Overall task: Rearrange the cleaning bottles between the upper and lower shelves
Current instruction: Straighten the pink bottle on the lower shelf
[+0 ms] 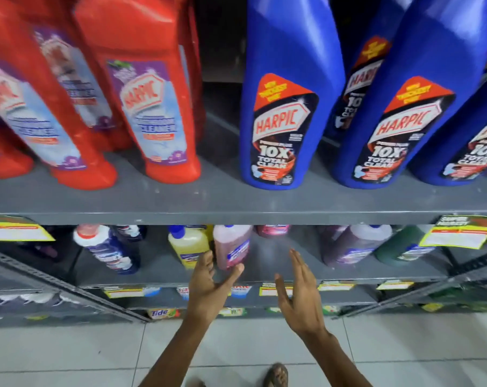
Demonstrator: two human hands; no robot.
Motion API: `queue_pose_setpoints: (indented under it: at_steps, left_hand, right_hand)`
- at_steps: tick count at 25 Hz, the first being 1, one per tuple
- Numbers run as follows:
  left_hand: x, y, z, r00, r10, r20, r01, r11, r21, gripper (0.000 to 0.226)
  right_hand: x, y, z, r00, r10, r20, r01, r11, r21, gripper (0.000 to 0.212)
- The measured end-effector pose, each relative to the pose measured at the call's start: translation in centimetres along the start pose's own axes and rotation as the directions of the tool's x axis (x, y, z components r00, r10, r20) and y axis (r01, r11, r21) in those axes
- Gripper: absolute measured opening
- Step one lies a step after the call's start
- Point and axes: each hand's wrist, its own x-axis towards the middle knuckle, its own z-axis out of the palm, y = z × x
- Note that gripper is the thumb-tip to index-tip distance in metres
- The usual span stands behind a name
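On the lower shelf [164,270] in front of me, a pink cleaning bottle [231,245] stands upright just beside a yellow bottle [188,247], and my left hand [209,286] reaches for it with fingers spread open, thumb and fingertips right at its base. My right hand [299,294] hovers nearby, flat and open, holding nothing. On the upper shelf [222,198], I see red Harpic bottles [153,113] at left and blue Harpic bottles [284,113] at right, with a gap between them.
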Motion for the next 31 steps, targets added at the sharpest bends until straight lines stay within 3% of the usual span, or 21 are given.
queue_pose_setpoints:
  at_steps: [4,10,14,19,24,31]
  left_hand:
    - [2.6,-2.2,2.7,0.996,-0.021,-0.082,0.021,1.000,-0.002,0.050]
    - [3.9,-3.0,3.4,0.984,0.040,-0.173,-0.020,0.993,0.115,0.043]
    - [5.0,-3.5,3.5,0.999,-0.007,0.050,0.002,0.995,0.097,0.041]
    - [5.5,-3.3,6.3,0.964,-0.070,0.257,0.077,0.997,-0.020,0.067]
    - [5.6,-2.2,8.8,0.932,-0.111,0.345,0.149,0.985,-0.087,0.066]
    - [5.6,-2.2,9.3,0.926,-0.105,0.364,0.154,0.982,-0.108,0.066]
  right_hand:
    - [1.9,5.9,1.1,0.991,0.086,0.101,-0.077,0.993,-0.087,0.069]
    - [3.0,11.7,3.0,0.986,0.015,0.168,0.030,0.965,-0.262,0.073]
    - [2.7,12.1,3.0,0.984,0.023,0.175,0.032,0.951,-0.307,0.071]
    - [2.6,12.3,3.2,0.982,0.023,0.187,0.031,0.958,-0.284,0.071]
    - [2.6,12.1,3.3,0.984,0.035,0.177,0.020,0.953,-0.301,0.070]
    - [2.6,12.2,3.3,0.983,0.022,0.181,0.041,0.940,-0.339,0.068]
